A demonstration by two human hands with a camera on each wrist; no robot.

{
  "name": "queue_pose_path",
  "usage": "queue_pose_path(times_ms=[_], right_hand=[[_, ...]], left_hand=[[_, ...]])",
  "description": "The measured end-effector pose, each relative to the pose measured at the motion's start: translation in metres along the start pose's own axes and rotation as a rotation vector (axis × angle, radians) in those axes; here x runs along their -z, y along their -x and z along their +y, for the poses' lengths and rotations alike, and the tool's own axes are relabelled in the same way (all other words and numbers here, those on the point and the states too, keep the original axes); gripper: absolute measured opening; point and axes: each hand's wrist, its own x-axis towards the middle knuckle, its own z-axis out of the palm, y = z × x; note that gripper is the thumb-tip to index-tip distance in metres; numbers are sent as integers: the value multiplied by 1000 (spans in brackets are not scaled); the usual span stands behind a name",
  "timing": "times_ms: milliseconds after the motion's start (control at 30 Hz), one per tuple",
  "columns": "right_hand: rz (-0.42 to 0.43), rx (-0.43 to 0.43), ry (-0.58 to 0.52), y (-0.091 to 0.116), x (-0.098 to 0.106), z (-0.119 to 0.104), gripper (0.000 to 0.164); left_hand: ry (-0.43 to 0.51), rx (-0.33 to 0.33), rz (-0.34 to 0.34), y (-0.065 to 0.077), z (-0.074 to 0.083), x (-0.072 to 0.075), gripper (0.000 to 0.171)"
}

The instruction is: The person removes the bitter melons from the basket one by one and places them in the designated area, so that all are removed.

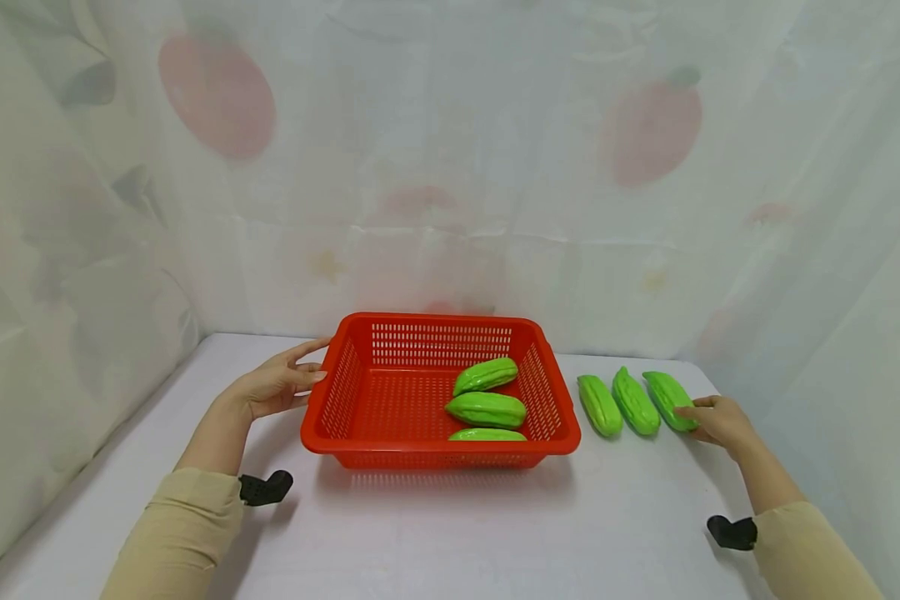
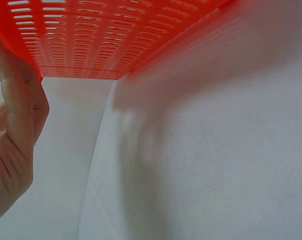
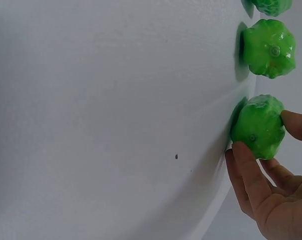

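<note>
A red plastic basket (image 1: 438, 447) with slotted walls stands on the table. Inside it, toward its right side, lie three green bitter melons (image 1: 487, 409). My left hand (image 1: 288, 381) holds the basket's left rim; in the left wrist view its bent fingers (image 2: 20, 95) are up against the basket wall. Three more bitter melons lie in a row to the right of the basket. The outermost bitter melon (image 3: 258, 127) is pinched near its front end by my right hand (image 1: 720, 421), thumb on one side and fingers on the other. Beside it lies the middle bitter melon (image 3: 269, 48).
White cloth (image 1: 450, 533) covers the table. A pale curtain with fruit prints (image 1: 450, 150) hangs behind, and similar sheets close off the left and right sides. The leftmost bitter melon of the row (image 1: 600, 406) lies close to the basket's right wall.
</note>
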Motion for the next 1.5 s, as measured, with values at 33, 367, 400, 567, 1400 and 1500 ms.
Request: queue_pose_path(times_ms=[33,367,400,567,1400,1500], right_hand=[[-3,-1,0,1,0,0,80],[0,-11,28,2,2,1,80],[3,-12,29,3,2,1,80],[7,-14,3,3,2,2,79],[69,2,51,8,8,-4,75],[86,3,75,9,11,-7,74]], left_hand=[[-2,1,0,0,0,0,78],[-9,5,11,0,1,0,79],[-8,4,11,0,1,0,79],[-8,2,10,0,0,1,79],[0,-9,-11,-1,-1,1,80],[2,-10,-8,0,-1,1,79]])
